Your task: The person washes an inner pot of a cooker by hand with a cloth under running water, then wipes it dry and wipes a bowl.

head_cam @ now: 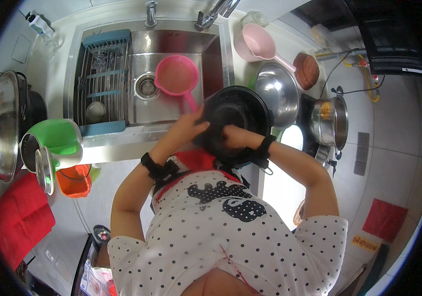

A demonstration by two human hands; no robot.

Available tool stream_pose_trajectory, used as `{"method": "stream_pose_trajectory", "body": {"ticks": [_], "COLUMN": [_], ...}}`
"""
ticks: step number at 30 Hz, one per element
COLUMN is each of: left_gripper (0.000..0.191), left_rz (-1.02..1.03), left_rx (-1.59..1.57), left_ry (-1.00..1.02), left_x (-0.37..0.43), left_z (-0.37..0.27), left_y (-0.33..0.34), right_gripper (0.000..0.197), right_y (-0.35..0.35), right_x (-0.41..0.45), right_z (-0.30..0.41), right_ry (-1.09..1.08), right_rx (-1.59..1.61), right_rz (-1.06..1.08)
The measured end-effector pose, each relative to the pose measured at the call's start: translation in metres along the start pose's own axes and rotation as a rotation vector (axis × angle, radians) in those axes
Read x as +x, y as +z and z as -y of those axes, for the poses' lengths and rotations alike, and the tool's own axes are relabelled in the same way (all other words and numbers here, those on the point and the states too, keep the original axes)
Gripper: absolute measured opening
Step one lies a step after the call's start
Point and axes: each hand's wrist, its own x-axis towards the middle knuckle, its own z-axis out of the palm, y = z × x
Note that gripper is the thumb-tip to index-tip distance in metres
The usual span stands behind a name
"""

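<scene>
A round black pot (246, 107) is tilted at the sink's front edge, its opening facing me. My left hand (192, 125) grips its left rim, thumb over the edge. Inside the pot is my right hand (238, 137); its fingers are blurred and dark, and whether they hold anything cannot be told. Beyond the pot, a bright pink plastic dipper (177, 75) with cloudy liquid rests in the steel sink (166, 44) beside the drain (146, 86), its handle pointing toward my left hand.
A dish rack (103, 83) spans the sink's left side. Faucets (151, 14) stand behind. At right are a pale pink dipper (257, 42), a steel bowl (277, 94), a woven basket (306, 71) and a steel pot (329, 122). A green-white kettle (57, 138) and a lidded pan (2, 125) stand left.
</scene>
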Motion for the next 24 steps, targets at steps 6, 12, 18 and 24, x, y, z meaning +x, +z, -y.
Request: {"method": "stream_pose_trajectory", "body": {"ticks": [6,12,18,24], "left_gripper": [0.060,0.066,0.059,0.055], "left_rz": [0.002,0.043,0.092,-0.014], "left_rx": [0.051,0.038,0.098,-0.014], "left_ry": [0.070,0.068,-0.033,0.200], "left_x": [0.003,0.003,0.004,0.004], "left_z": [0.003,0.000,-0.006,0.007], "left_y": [0.001,-0.002,-0.004,-0.003], "right_gripper": [0.020,0.014,0.012,0.023], "right_y": [-0.011,-0.040,-0.056,-0.025], "right_x": [0.040,0.034,-0.011,-0.040], "right_z": [0.006,-0.015,-0.022,0.005], "right_ry": [-0.005,0.285,0.465,0.358], "right_rx": [0.673,0.133,-0.486,-0.233], "right_rz": [-0.394,-0.752,-0.404,-0.074]}}
